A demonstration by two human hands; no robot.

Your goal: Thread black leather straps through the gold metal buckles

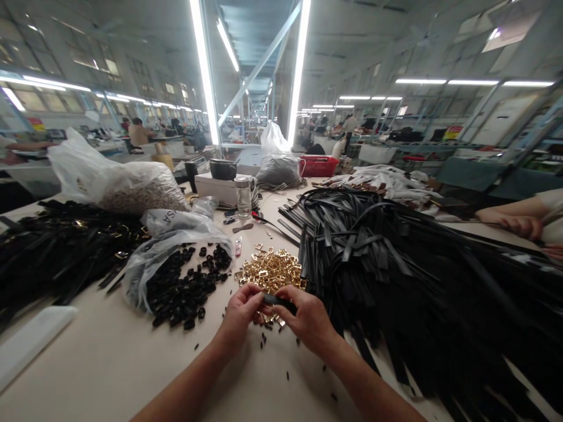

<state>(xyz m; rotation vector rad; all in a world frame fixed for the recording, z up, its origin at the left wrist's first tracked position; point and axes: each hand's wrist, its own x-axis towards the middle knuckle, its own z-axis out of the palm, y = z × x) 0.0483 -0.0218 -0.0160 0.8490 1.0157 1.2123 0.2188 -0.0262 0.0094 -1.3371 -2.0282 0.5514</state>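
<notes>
A black strap is stretched between my two hands, just in front of a heap of gold buckles. My left hand pinches the strap's left end between thumb and fingers; whether a buckle is there too is hidden. My right hand grips the strap a little farther right, thumb on top. Left of the buckles, small black loops spill from a clear plastic bag. A large pile of black straps lies close to my right hand.
At the left is another pile of black straps with gold buckles, and a white block. Behind stand a full plastic bag, a glass jar, a black mug and a red basket. Another person's hand rests at the right.
</notes>
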